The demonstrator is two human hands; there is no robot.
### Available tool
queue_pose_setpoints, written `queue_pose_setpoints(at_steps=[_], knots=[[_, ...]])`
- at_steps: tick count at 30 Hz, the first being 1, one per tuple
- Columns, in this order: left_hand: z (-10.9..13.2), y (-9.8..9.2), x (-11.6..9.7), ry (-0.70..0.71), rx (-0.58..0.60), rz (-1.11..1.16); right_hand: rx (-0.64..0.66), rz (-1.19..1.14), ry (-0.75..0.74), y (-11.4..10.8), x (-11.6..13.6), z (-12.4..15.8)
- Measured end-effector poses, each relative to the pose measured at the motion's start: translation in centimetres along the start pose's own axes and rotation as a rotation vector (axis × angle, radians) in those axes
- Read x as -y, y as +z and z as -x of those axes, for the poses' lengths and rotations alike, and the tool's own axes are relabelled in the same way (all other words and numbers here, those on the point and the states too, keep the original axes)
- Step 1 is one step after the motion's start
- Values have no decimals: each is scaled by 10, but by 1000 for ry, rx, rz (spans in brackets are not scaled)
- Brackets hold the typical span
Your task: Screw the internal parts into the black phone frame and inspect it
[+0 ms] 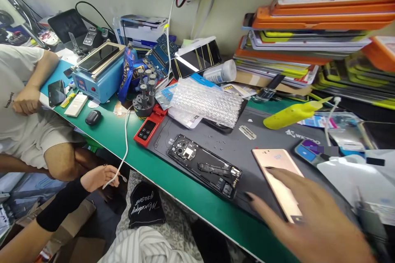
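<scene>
My left hand (100,176), with a black sleeve at the wrist, is off the table's front edge, fingers curled round a white charging cable (126,144) whose plug end hangs by my fingertips. Over the right of the dark mat, my right hand (314,209) is spread, thumb and fingers apart. Beneath it lies a rose-gold phone (277,164), partly covered; whether my fingers press on it I cannot tell. Left of that hand lies an opened phone (205,164) with its inner parts exposed and a black strip piece loose across it.
A red device (149,129) and screwdriver stand (144,98) are at the mat's left. Bubble wrap (206,100), a yellow bottle (290,115) and stacked orange boxes (321,18) lie behind. Small screws (220,144) dot the mat. Another person (27,102) sits at left near a blue machine (97,78).
</scene>
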State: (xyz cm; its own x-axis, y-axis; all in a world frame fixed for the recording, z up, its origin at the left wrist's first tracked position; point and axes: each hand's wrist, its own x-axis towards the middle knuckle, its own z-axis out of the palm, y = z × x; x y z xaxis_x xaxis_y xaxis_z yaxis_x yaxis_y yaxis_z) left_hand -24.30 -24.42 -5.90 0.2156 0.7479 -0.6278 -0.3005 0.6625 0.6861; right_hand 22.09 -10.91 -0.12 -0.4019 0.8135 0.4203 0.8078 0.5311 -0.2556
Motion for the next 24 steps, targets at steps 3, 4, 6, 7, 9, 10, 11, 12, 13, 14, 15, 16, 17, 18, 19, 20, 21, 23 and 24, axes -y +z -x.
queue_pose_setpoints(at_steps=[3, 4, 6, 7, 9, 10, 11, 12, 13, 14, 15, 16, 17, 18, 19, 20, 21, 23, 24], knots=[[7, 0, -2, 202, -365, -324, 49, 29, -251, 19, 34, -22], [9, 3, -4, 292, -476, -419, 63, 59, -285, 24, 41, -26], [12, 11, -10, 464, -629, -577, 76, 115, -306, 32, 46, -30], [15, 16, -14, 534, -668, -635, 78, 128, -314, 34, 46, -31], [19, 27, -23, 659, -697, -731, 73, 123, -330, 37, 44, -31], [21, 33, -28, 726, -696, -772, 70, 107, -333, 38, 43, -30], [22, 39, -34, 799, -686, -805, 67, 84, -329, 37, 44, -31], [23, 45, -40, 876, -672, -825, 61, 51, -314, 36, 44, -31], [22, 53, -46, 952, -654, -833, 52, 6, -287, 35, 44, -33], [20, 62, -52, 1026, -632, -825, 47, -55, -249, 33, 44, -34], [17, 72, -59, 1092, -600, -804, 49, -127, -199, 30, 43, -37], [13, 84, -65, 1157, -566, -766, 60, -205, -134, 26, 40, -40], [7, 98, -72, 1218, -517, -715, 78, -287, -49, 23, 36, -43], [0, 113, -78, 1273, -451, -654, 108, -377, 49, 19, 30, -46], [-7, 129, -84, 1329, -394, -576, 143, -484, 154, 15, 23, -50], [-14, 146, -90, 1365, -354, -499, 189, -618, 254, 11, 15, -52], [-22, 164, -95, 1379, -328, -435, 247, -781, 338, 7, 7, -55], [-40, 198, -104, 1352, -307, -277, 346, -1143, 429, 1, -5, -59], [-50, 214, -109, 1324, -300, -195, 381, -1298, 431, 0, -8, -61]])
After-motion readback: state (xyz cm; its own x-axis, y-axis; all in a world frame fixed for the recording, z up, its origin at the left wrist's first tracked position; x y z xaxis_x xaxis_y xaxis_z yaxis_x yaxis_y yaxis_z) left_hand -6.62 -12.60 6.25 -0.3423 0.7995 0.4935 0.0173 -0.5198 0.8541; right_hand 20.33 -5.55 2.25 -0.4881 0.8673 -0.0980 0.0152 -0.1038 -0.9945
